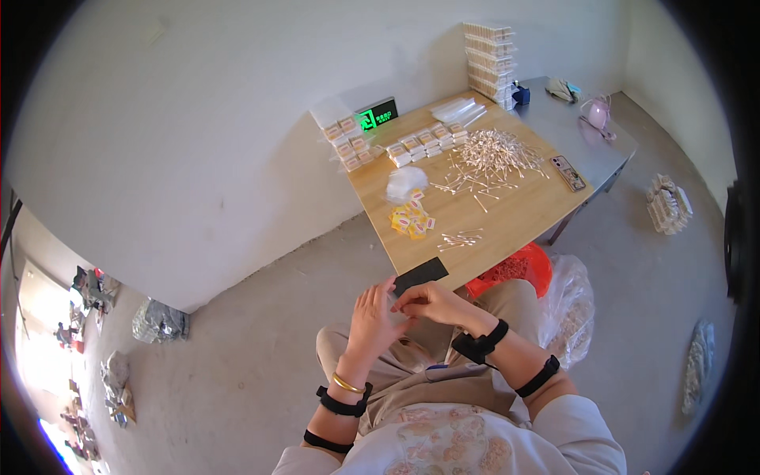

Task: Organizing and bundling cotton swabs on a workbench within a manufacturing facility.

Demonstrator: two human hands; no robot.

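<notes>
My left hand [370,318] is raised over my lap by the table's near edge, fingers stretched up and thumb apart, with nothing visible in it. Close beside it, my right hand [428,304] has bent fingers drawn together in a pinch; whatever they hold, if anything, is too small to make out. Just beyond both hands, a black flat pad [420,275] lies at the table corner. Farther in is a small group of cotton swabs [461,238]. Yellow-and-white paper cards [412,219] lie to its left, below clear plastic bags [406,183]. A large heap of cotton swabs [495,154] covers the middle.
Filled swab packs [427,143] stand in rows on the wooden table [518,218], with taller stacks [491,63] at the back. A phone [568,173] lies near the right edge. Below are a red container [534,267] and a clear plastic sack [571,313].
</notes>
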